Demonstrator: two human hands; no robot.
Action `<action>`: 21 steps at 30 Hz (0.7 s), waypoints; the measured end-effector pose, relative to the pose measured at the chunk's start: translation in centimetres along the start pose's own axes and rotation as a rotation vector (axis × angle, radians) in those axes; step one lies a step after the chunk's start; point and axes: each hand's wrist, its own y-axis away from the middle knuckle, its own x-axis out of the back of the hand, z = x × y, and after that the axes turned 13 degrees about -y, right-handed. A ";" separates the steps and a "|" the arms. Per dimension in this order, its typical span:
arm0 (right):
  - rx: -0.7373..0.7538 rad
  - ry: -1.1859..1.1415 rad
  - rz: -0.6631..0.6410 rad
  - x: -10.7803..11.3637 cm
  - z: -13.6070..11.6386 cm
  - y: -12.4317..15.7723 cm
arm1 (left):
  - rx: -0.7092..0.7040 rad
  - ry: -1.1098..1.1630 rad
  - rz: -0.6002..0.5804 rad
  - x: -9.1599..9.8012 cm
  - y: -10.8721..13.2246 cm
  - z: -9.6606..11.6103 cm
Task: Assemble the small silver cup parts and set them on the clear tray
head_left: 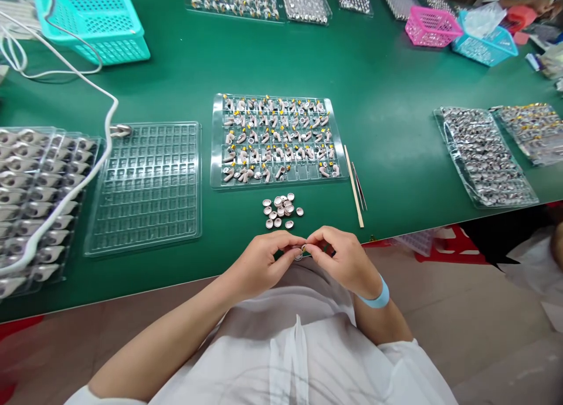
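Observation:
At the table's front edge my left hand [268, 258] and my right hand [341, 255] meet, fingertips pinched together. Between them is a small part with a yellow bit and a round silvery piece [299, 256]; the fingers cover most of it. Just beyond lies a loose group of small round metal caps [281, 210]. Farther back sits a clear compartment tray [217, 141] with rows of small curved beige parts with yellow tabs, some front-row compartments bare. Right of that tray lie a flat wooden stick [354, 188] and metal tweezers [359, 187].
Left of centre is a clear tray [145, 188] with bare compartments, beside stacked trays of larger beige parts [44, 200]. A white cable [83, 182] crosses there. A turquoise basket [94, 24] stands behind; pink [433, 27] and blue [486, 41] baskets stand back right. More filled trays [488, 159] lie right.

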 end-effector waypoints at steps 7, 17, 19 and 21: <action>0.016 0.018 0.000 0.0 -0.1 0.1 | 0.004 0.032 0.032 -0.2 0.0 0.0; 0.065 -0.046 0.141 -1.3 0.4 0.1 | 0.184 0.331 0.055 -1.0 -0.2 -0.4; 0.080 -0.079 0.171 -1.6 0.4 0.2 | 0.225 0.436 0.054 -1.0 -0.3 -0.4; 0.079 -0.121 0.188 -1.8 0.4 0.3 | 0.241 0.486 0.057 -1.0 -0.2 -0.3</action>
